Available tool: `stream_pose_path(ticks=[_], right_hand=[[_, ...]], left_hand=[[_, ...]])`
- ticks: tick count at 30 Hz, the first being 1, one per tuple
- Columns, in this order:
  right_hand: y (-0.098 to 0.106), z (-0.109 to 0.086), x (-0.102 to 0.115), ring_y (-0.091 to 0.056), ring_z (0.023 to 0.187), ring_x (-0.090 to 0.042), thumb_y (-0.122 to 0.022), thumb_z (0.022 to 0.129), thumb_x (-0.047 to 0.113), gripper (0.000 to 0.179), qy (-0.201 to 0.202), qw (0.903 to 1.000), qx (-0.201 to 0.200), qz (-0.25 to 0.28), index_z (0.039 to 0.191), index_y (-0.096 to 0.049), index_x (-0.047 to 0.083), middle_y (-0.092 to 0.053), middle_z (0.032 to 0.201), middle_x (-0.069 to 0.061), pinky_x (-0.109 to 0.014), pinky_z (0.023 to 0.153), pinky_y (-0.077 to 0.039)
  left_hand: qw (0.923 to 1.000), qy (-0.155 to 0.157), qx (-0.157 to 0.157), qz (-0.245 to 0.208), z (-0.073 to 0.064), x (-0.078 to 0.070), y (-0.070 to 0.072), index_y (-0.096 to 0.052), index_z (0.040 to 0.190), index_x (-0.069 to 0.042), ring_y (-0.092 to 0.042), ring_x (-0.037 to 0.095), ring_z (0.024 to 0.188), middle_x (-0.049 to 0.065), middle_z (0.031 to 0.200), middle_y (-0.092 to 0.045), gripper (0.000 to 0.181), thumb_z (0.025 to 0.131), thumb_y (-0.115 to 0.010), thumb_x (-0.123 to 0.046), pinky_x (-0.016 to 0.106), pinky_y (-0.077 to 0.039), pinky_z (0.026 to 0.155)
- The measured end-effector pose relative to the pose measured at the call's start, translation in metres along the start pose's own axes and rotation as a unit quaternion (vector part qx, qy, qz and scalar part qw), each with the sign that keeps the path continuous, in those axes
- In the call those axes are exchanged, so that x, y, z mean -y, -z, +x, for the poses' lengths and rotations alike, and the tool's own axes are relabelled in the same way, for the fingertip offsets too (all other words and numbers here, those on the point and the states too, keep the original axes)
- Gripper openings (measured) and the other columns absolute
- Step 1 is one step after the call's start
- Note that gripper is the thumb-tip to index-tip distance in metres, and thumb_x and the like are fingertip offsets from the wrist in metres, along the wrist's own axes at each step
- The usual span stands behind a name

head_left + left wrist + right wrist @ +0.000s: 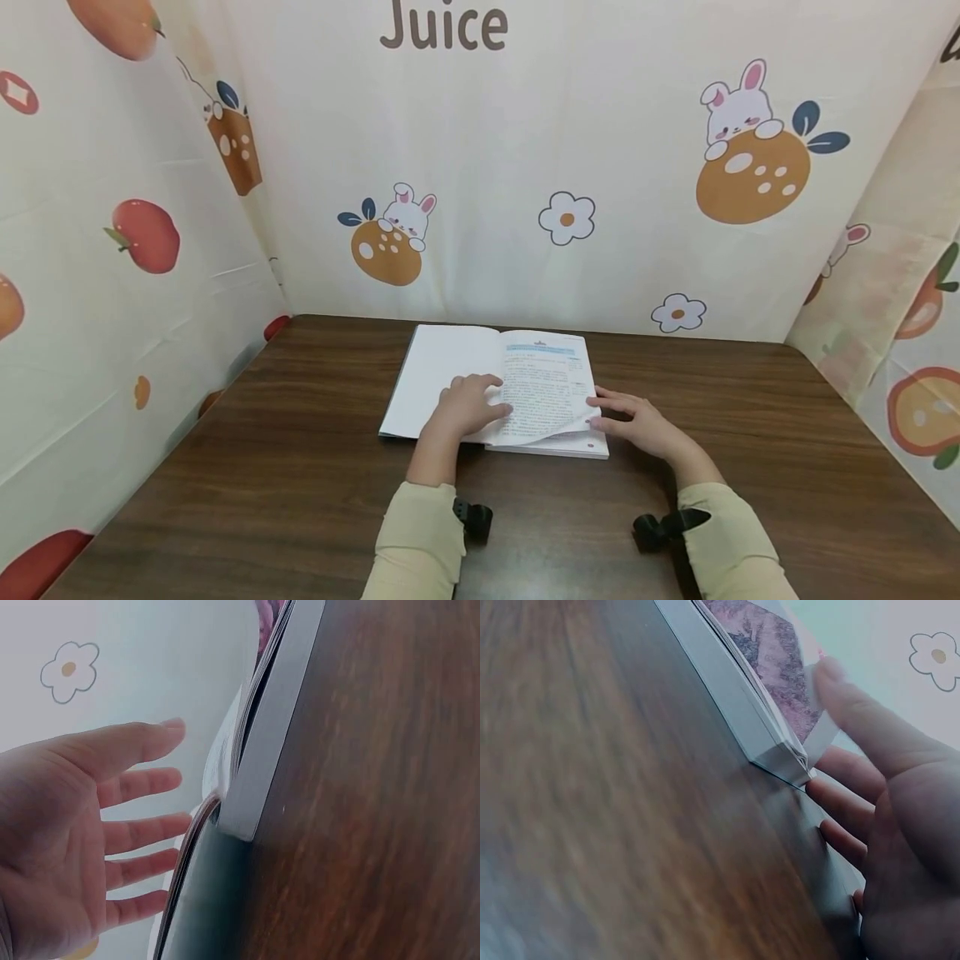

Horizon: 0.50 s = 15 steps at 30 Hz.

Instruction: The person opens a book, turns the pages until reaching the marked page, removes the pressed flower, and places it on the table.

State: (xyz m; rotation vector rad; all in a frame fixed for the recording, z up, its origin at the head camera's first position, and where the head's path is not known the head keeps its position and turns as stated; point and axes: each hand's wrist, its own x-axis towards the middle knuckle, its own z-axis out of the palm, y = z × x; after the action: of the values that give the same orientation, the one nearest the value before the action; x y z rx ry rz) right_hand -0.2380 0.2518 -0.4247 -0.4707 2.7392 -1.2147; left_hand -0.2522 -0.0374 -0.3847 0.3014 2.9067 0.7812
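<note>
An open book [459, 367] lies on the table, its left page blank and its right page [536, 383] printed with text under a blue heading band. My left hand [467, 407] is over the left page by the fold, fingers spread and fairly straight, as the left wrist view [60, 832] also shows. At the right edge, my right hand [637, 421] pinches a page between thumb and fingers. That page's lower corner curls up off the stack. In the right wrist view, a pinkish picture [769, 660] shows beneath the lifted page, with the thumb [855, 705] at its edge.
The dark wooden table [300, 492] extends around the book. Behind it hangs a pale curtain [487, 150] printed with rabbits, fruit and flowers, with more of it along both sides. A black wrist camera [474, 521] is strapped at the left sleeve, another [652, 533] at the right.
</note>
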Motion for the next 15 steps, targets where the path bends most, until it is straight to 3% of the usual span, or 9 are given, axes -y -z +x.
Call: stream_pose_path(ticks=[5, 9, 15], right_hand=[[0.001, 0.001, 0.002, -0.027, 0.130, -0.044, -0.063, 0.085, 0.038, 0.048, -0.011, 0.9999, -0.012, 0.003, 0.123, -0.060, 0.009, -0.038, 0.142, -0.017, -0.064, 0.097, -0.022], [0.001, 0.003, 0.002, -0.031, 0.129, -0.042, -0.064, 0.085, 0.039, 0.046, -0.016, 0.9995, -0.025, -0.008, 0.120, -0.062, 0.009, -0.042, 0.140, -0.014, -0.063, 0.097, -0.023], [-0.003, 0.006, 0.005, -0.035, 0.128, -0.039, -0.062, 0.085, 0.044, 0.049, -0.034, 0.9979, -0.048, -0.028, 0.119, -0.063, 0.009, -0.045, 0.138, -0.013, -0.066, 0.095, -0.020]], left_hand=[[0.9993, -0.025, -0.028, -0.004, 0.001, -0.011, -0.003, -0.060, 0.122, -0.017, -0.044, 0.028, 0.110, 0.008, 0.121, -0.056, 0.045, 0.083, -0.064, -0.039, 0.046, -0.033, 0.093], [0.9968, -0.062, -0.050, 0.002, -0.001, -0.030, -0.009, -0.062, 0.118, -0.018, -0.048, 0.025, 0.104, 0.003, 0.111, -0.061, 0.042, 0.084, -0.063, -0.044, 0.042, -0.037, 0.089], [0.9901, -0.120, -0.028, 0.068, -0.008, -0.065, -0.026, -0.064, 0.113, -0.022, -0.055, 0.017, 0.090, -0.004, 0.095, -0.064, 0.046, 0.080, -0.063, -0.054, 0.033, -0.043, 0.077]])
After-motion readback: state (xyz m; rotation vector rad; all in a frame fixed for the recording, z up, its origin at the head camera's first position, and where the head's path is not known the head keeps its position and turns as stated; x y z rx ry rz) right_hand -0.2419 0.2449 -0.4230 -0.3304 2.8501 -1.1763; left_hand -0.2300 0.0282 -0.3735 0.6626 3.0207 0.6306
